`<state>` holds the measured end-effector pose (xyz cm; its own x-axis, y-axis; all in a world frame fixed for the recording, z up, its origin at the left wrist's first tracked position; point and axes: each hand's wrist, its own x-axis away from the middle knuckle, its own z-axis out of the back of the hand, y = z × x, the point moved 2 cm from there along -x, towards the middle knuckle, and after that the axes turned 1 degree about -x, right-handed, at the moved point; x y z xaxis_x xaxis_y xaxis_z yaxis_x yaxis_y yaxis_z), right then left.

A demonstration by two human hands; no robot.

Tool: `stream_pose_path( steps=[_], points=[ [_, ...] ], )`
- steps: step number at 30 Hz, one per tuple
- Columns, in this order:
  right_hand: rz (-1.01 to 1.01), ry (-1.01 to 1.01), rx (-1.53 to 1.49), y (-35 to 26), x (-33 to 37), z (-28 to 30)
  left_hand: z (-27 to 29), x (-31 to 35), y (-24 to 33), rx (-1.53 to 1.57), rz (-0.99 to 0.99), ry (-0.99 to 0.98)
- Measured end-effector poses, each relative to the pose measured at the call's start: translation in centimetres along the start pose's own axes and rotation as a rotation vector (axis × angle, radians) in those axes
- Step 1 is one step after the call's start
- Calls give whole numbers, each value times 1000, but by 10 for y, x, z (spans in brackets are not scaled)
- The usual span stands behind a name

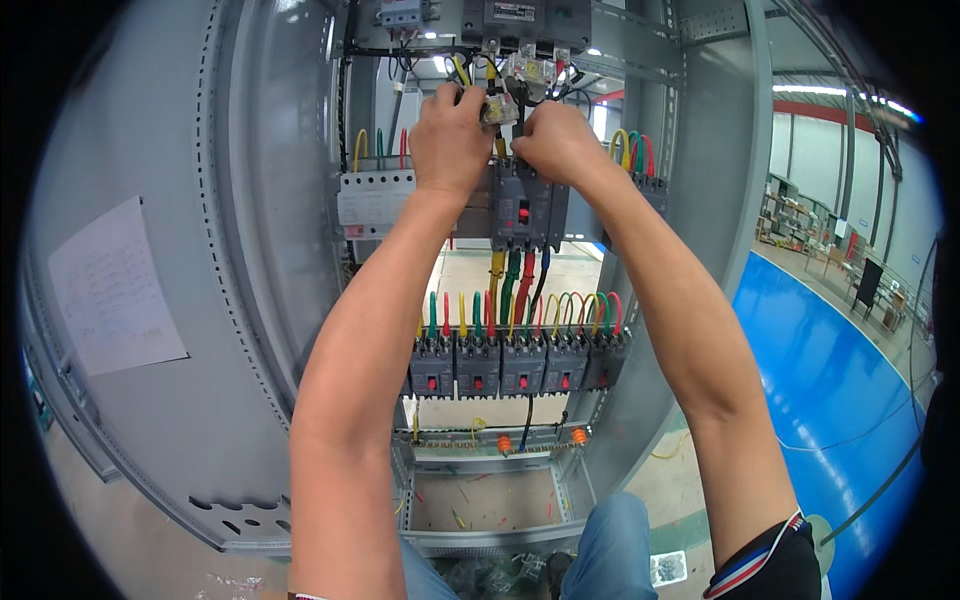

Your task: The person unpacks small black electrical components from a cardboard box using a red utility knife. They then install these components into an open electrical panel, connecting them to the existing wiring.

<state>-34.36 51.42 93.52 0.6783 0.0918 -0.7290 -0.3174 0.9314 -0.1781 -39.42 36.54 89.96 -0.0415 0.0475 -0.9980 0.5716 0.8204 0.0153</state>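
Both my arms reach up into an open grey electrical cabinet. The fingers of my left hand (450, 140) are curled against a small block with a clear cover (498, 109), which sits among thick cables. Close to its right, my right hand (560, 142) is closed by a black cable (518, 104); what its fingertips pinch is hidden. Just below the hands is a dark grey circuit breaker (523, 205) with a red toggle. Above them hangs a larger black breaker (525, 22), with another clear-covered block (530, 70) under its terminals.
Several small breakers (478, 372) with coloured wire loops line a lower rail. A white modular device (375, 203) sits left of the middle breaker. Orange insulators (504, 443) stand near the cabinet base. The left panel carries a paper sheet (115, 285). Blue flooring (820, 360) lies outside, right.
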Motion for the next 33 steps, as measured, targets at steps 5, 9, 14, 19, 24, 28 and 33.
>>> stream_pose_path(
  steps=[5,9,14,19,24,28,33],
  points=[
    [45,12,24,-1,2,-12,-4,4,-1,11,17,-3],
    [296,384,223,-5,-8,-43,-5,4,-3,18,-3,50],
    [-44,-56,37,-4,2,-7,-3,8,-5,-3,23,-25],
    [124,158,219,-8,-2,-28,-4,7,-5,-3,-12,61],
    [6,5,168,-9,-5,-25,-4,7,-4,-15,-11,-3],
    [-28,-79,42,-2,5,-6,-1,7,-7,-11,9,-21],
    [199,211,268,-9,2,-28,-5,6,-7,14,-7,74]
  ],
)
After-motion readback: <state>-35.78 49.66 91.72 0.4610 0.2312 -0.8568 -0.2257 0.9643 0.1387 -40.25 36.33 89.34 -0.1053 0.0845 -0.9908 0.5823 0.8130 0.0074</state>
